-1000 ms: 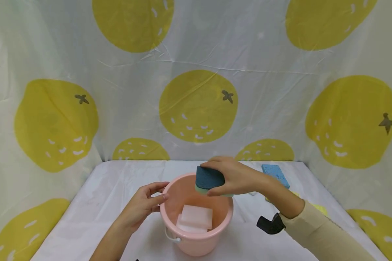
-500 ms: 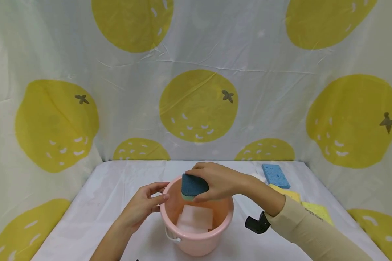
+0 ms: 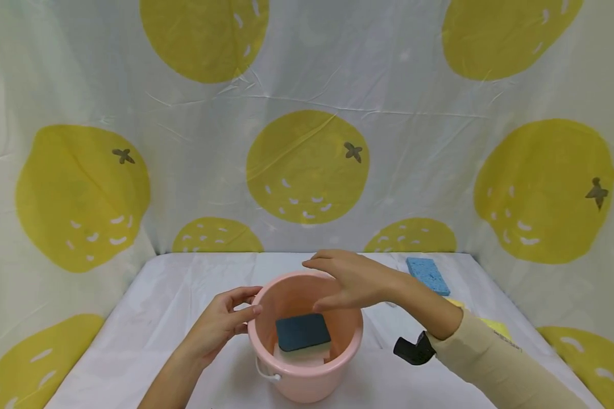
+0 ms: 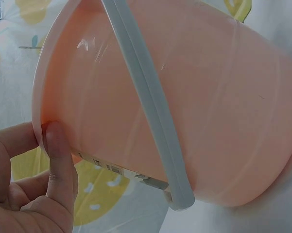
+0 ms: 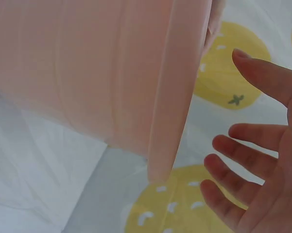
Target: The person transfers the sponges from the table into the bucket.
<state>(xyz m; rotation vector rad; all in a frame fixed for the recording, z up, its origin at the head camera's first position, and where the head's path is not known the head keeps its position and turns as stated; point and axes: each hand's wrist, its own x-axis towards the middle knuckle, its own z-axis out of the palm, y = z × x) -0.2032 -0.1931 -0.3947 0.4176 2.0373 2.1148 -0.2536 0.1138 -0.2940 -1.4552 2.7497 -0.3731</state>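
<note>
A pink bucket (image 3: 307,392) stands upright at the near middle of the table. My left hand (image 3: 212,332) pinches its left rim between thumb and fingers, as the left wrist view also shows on the bucket wall (image 4: 209,97). Inside lies a sponge (image 3: 303,332) with a dark top and pale green lower layer, resting on white-pink blocks (image 3: 299,357) that it mostly covers. Over the right side of the bucket's mouth my right hand (image 3: 360,278) hovers, thumb and fingers spread. In the right wrist view, the right hand (image 5: 262,170) holds nothing, apart from the rim.
At the back right lies a blue sponge (image 3: 428,275). Two yellow sponges (image 3: 496,327) are partly hidden behind my right forearm. The bucket's white handle (image 4: 150,102) hangs down on its near left side. A lemon-print cloth (image 3: 307,165) walls in the table.
My right hand lowered the dark-topped sponge into the bucket, let go of it on the white-pink blocks, and drew back up and right. The left hand kept its grip on the rim.
</note>
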